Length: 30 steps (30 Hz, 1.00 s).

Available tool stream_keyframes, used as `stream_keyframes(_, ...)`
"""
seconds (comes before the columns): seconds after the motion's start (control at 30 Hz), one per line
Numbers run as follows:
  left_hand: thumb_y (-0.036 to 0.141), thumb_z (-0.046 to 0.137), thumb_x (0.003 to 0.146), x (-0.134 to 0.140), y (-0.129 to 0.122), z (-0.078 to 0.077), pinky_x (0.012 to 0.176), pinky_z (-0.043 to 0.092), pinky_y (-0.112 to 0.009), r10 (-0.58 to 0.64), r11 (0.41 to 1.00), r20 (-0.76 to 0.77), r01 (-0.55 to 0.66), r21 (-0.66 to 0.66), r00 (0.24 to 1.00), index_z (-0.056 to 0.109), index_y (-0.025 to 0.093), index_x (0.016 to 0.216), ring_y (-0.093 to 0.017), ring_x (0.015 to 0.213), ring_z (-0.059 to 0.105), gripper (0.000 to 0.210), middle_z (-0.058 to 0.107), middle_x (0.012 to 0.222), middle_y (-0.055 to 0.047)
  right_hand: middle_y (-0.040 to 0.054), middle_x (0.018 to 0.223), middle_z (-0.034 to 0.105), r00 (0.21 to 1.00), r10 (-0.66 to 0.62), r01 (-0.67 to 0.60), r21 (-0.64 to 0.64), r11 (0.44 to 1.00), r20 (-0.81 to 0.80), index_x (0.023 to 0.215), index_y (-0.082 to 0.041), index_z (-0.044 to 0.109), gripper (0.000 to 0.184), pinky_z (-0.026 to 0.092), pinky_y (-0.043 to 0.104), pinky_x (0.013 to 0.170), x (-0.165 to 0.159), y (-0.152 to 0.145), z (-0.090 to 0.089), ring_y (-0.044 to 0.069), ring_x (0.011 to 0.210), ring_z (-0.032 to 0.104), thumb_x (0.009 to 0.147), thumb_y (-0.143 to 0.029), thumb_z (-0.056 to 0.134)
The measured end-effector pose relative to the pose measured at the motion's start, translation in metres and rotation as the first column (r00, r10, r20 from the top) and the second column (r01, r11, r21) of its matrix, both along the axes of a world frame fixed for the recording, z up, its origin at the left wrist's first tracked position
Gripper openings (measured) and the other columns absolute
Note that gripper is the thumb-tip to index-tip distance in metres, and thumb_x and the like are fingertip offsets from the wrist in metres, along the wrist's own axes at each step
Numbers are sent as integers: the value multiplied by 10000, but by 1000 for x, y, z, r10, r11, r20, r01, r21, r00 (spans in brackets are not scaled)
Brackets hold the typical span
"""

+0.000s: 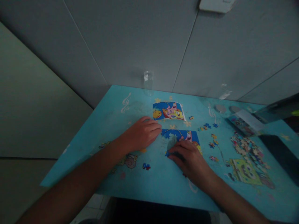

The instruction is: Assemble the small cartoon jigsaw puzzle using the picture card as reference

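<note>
A partly assembled jigsaw puzzle (193,135) with cartoon figures on blue lies on the table, its lower left part unfilled. My left hand (144,134) rests at the puzzle's upper left edge, fingers stretched out and lying flat, fingertips by the corner. Just below the puzzle's left side, my right hand (188,154) pinches a small blue and yellow puzzle piece (167,153) between thumb and fingers. This hand hides the puzzle's lower part. Behind the puzzle lies a picture sheet (169,111) with a similar scene. A loose blue and red piece (146,166) sits nearer the front edge.
Several loose pieces (213,141) lie right of the puzzle, with a larger pile of pieces (249,149) beyond. A clear jar (148,82) stands by the wall. Farther right are a round lid (220,108), a printed packet (244,123) and a dark flat object (279,154).
</note>
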<state>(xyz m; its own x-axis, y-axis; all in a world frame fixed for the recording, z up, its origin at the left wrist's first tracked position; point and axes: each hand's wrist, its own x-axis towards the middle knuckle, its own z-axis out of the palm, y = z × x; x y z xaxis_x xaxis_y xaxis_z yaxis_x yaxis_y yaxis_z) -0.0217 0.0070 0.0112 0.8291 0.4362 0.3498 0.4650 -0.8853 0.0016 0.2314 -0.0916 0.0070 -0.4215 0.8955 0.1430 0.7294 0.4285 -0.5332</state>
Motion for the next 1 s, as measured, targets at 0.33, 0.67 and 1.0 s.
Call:
stream_keyframes(0.33, 210, 538, 991, -33, 28, 8, 1015, 440, -425, 142, 983, 35, -145, 111, 989, 692, 166, 1136, -228, 1104, 659, 216, 716, 1233, -72, 49, 1021, 712, 1000, 6, -7, 65, 998, 19, 1000, -266, 738, 90, 488, 459, 923, 7, 2, -6, 259, 994, 653, 913, -290, 735)
stream_keyframes(0.67, 220, 499, 1015, -28, 30, 2, 1012, 409, -412, 152, 988, 35, -153, 29, 988, 704, 176, 1131, -216, 1105, 647, 240, 727, 1186, -67, 74, 1134, 695, 985, 158, -165, 134, 977, 64, 1188, -289, 741, 234, 498, 457, 908, 9, 9, -2, 249, 1039, 644, 1002, -292, 599)
stream_keyframes(1.0, 207, 496, 1019, -16, 21, -2, 1000, 417, -407, 54, 998, 58, -55, 11, 997, 705, 167, 1123, -207, 1074, 645, 238, 736, 1120, -77, 64, 1111, 692, 982, 144, -157, 106, 982, 126, 1124, -268, 749, 191, 490, 436, 926, 17, 14, -1, 240, 1040, 642, 962, -332, 671)
